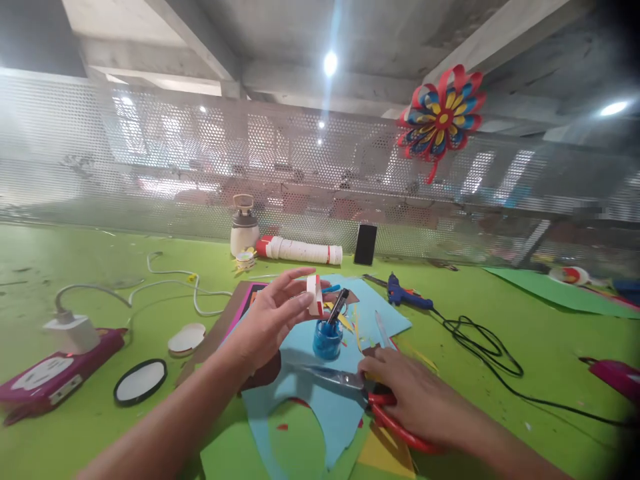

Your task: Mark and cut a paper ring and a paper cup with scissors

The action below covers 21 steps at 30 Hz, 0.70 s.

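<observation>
In my left hand [273, 313] is a small white piece with red edges [315, 295], pinched between thumb and fingers. It looks like curved card or a slice of paper cup. My right hand [400, 387] is curled over the red-handled scissors [340, 378], whose blades point left above the cut light-blue paper [295, 387]. Part of the handles is hidden under that hand. Just past my left fingertips stands a small blue jar [327, 341] with a black marker [339, 306] in it.
A blue glue gun [407, 295] with a black cord lies at the right. On the left are a pink power strip [60, 373] with a white plug, a black-rimmed disc [140, 382] and a white disc [187, 339]. At the back are a spray bottle [244, 233], stacked paper cups [305, 251] and a phone [365, 244].
</observation>
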Each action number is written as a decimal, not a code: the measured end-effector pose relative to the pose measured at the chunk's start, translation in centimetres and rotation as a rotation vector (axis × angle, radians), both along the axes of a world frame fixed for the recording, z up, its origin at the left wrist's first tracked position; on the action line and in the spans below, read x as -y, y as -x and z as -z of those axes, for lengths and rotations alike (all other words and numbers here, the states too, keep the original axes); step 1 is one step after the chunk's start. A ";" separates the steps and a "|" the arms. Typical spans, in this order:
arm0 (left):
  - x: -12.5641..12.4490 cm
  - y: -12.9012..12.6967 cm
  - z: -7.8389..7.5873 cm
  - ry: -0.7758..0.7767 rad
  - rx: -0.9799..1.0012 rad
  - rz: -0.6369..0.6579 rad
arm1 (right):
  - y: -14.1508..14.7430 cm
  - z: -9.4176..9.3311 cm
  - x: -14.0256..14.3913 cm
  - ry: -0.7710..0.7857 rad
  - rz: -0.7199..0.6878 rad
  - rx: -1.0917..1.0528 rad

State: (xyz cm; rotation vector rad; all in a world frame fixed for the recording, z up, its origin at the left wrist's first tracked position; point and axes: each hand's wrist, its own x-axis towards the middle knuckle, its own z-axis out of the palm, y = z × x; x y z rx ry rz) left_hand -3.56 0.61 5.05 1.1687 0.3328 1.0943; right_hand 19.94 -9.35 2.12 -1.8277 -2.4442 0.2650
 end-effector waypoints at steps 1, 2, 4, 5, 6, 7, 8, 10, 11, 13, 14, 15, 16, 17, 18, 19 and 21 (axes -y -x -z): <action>-0.2 0.0 0.0 0.006 0.015 -0.013 | 0.1 0.0 0.3 -0.006 0.002 -0.009; -0.3 0.0 0.1 0.008 0.035 -0.028 | 0.1 -0.1 0.6 -0.011 0.005 -0.016; -0.6 0.0 0.1 0.006 0.083 -0.065 | 0.0 -0.3 1.2 -0.008 0.008 -0.038; -0.8 0.0 0.1 0.006 0.107 -0.085 | -0.2 -0.5 1.6 0.000 0.009 -0.053; -0.9 0.0 0.0 0.008 0.128 -0.102 | -0.5 -0.7 1.8 0.010 0.011 -0.070; -1.1 0.1 0.0 0.009 0.145 -0.119 | -0.9 -0.8 2.1 0.015 0.010 -0.085; -1.2 0.1 -0.1 0.010 0.157 -0.135 | -1.3 -0.9 2.3 0.015 0.008 -0.099; -1.3 0.2 -0.3 0.011 0.166 -0.174 | -2.0 -1.1 2.5 -0.013 -0.004 -0.129; -1.3 0.2 -0.3 0.015 0.162 -0.196 | -2.2 -1.2 2.5 -0.024 -0.004 -0.149; -1.2 0.2 -0.4 0.018 0.142 -0.238 | -2.1 -1.5 2.5 -0.051 -0.009 -0.209; -1.2 0.2 -0.4 0.014 0.127 -0.258 | -1.7 -1.8 2.5 -0.073 -0.015 -0.252; -1.2 0.2 -0.3 0.003 0.108 -0.278 | -1.3 -2.2 2.4 -0.105 -0.025 -0.300; -1.1 0.2 -0.3 -0.015 0.084 -0.294 | -0.7 -2.6 2.2 -0.142 -0.042 -0.352; -1.1 0.2 -0.2 -0.038 0.059 -0.308 | -0.1 -3.0 2.0 -0.193 -0.041 -0.392; -1.1 0.2 -0.2 -0.061 0.039 -0.323 | 0.4 -3.3 1.8 -0.237 -0.038 -0.410; -1.1 0.2 -0.2 -0.082 0.023 -0.338 | 0.8 -3.5 1.5 -0.284 -0.032 -0.410; -1.1 0.2 -0.2 -0.115 0.001 -0.373 | 1.1 -3.5 0.8 -0.378 -0.023 -0.377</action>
